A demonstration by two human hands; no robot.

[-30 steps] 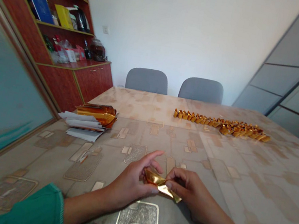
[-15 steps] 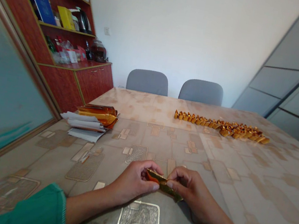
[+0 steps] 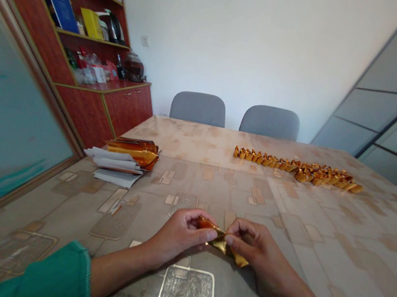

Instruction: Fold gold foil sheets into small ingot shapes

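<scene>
Table fills the lower frame, paper stack at left, row of gold pieces right of upper centre, both well apart from my hands. Left hand pinches one end of the foil, lower centre; right hand pinches near its middle, thumb on fingers. I'd press lightly and evenly, since thin foil could tear and my fingers hide some creases.
</scene>
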